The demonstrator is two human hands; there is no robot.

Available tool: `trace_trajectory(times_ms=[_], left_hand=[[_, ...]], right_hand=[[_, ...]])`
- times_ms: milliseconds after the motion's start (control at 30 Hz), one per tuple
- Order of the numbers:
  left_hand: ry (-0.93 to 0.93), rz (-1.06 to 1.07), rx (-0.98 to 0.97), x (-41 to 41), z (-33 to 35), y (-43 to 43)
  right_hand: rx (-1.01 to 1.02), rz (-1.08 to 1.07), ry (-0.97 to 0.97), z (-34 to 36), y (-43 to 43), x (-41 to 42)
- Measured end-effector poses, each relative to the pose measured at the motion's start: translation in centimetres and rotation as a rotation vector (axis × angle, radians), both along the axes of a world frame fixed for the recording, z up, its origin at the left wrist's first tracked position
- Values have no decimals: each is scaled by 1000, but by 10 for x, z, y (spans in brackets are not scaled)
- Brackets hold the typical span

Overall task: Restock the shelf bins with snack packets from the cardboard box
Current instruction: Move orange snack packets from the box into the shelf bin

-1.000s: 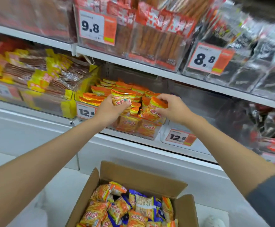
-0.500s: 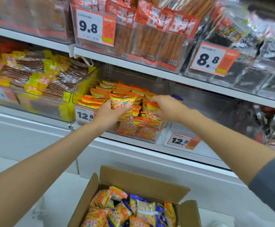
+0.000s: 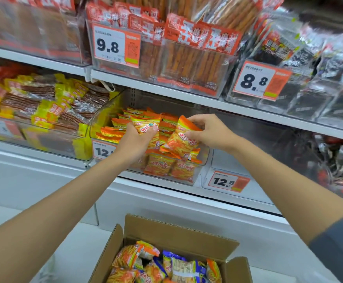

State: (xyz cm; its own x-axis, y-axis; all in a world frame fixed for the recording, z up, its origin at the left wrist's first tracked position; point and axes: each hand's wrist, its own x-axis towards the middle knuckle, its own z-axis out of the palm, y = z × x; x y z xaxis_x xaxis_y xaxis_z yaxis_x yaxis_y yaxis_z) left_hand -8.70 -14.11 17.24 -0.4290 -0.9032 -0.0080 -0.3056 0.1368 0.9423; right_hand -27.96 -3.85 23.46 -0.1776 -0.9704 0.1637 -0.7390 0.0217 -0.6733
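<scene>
Left hand (image 3: 132,140) grips an orange packet (image 3: 147,127). Right hand (image 3: 210,132) pinches a tilted packet (image 3: 181,140) over the bin (image 3: 205,160) at the front edge of the shelf (image 3: 158,181).

the box (image 3: 178,234) sits on the floor before the shelves, with packets (image 3: 150,262) in it. behind and above it a bin (image 3: 206,160) of stacked packets stands on the lower shelf (image 3: 162,183), between a left bin (image 3: 54,144) and a right bin (image 3: 238,166). the left hand (image 3: 133,139) and right hand (image 3: 209,133) are over the middle bin, side by side and apart, each with a packet (image 3: 181,137), under the upper shelf (image 3: 166,89).
</scene>
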Motion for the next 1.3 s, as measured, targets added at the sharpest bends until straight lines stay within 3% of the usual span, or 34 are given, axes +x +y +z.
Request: trace_trajectory(times_ms=[67,133,233,333,433,533,633,733,800,867,967,1133,1300], left_hand=[[-61,-33,-13,-4,12,-1],[-82,-188,138,-4,18,-1],[71,-318,340,-1,16,1],[169,-331,374,2,8,-6],[211,-323,404,5,7,-9],[61,-361,278,7,9,-12],[-297,-267,-195,21,9,-29],[-446,102,-644,44,0,-66],[-402,352,-756,61,-9,-95],[-272,325,-616,72,-19,-123],[-23,37,-279,79,-24,-153],[74,-158,-157,90,-33,-182],[99,-213,-154,92,-33,-183]], right_hand=[[-24,41,-102,-7,-8,15],[-79,17,-192,-15,-17,27],[-162,-126,-305,-24,-27,38],[-60,-160,-459,-35,-31,45],[141,-60,-760,-52,-38,45],[242,-8,-732,-54,-45,47],[242,-14,-730,-57,-59,42],[146,-67,-723,-58,-83,36],[73,-166,-728,-63,-109,31],[-1,-256,-692,-68,-139,28],[-50,-380,-589,-74,-184,27],[74,-276,-544,-74,-243,33],[-60,-310,-260,-88,-273,47]])
